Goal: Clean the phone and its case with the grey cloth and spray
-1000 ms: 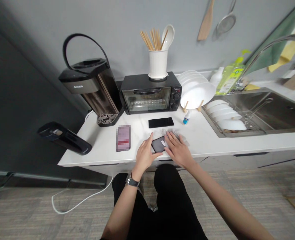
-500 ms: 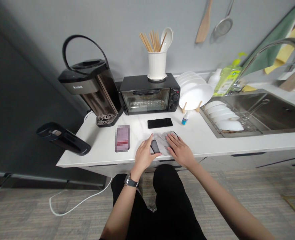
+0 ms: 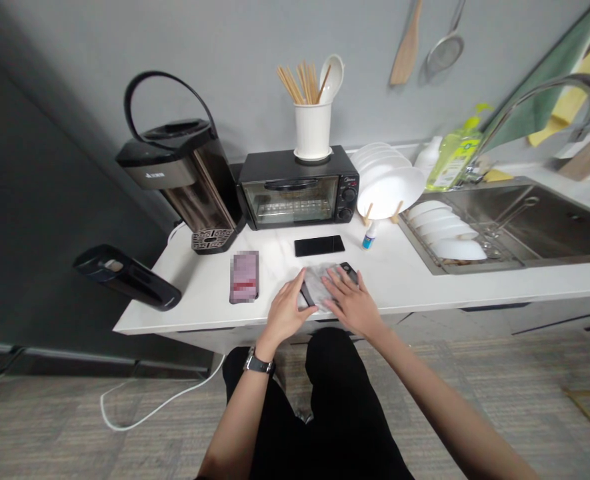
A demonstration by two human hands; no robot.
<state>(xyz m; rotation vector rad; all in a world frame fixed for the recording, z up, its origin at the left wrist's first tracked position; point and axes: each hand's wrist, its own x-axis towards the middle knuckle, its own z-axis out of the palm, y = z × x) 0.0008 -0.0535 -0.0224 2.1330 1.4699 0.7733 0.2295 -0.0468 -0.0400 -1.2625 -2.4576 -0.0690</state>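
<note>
A dark flat device [image 3: 351,272], perhaps a phone or small tablet, lies at the counter's front edge, mostly hidden by a crumpled grey cloth [image 3: 317,283]. My left hand [image 3: 287,308] holds the device's left end between thumb and fingers. Spread flat on top of the cloth are the fingers of my right hand [image 3: 351,301]. Just behind them lies a black phone [image 3: 319,246] with its screen up. To the left is another phone [image 3: 245,277] with a blurred-out screen. A small white bottle with a blue label [image 3: 369,236] stands behind my right hand.
A toaster oven [image 3: 295,193] carries a white cup of chopsticks [image 3: 313,130]. Left of it stands a water dispenser [image 3: 189,180], and a black flask-like object [image 3: 129,277] is nearer. White plates [image 3: 392,193] stand right, beside a sink [image 3: 549,220] with bowls [image 3: 447,230].
My right hand has slid the cloth a little to the left, baring the device's upper right corner. The left hand stays at the left end.
</note>
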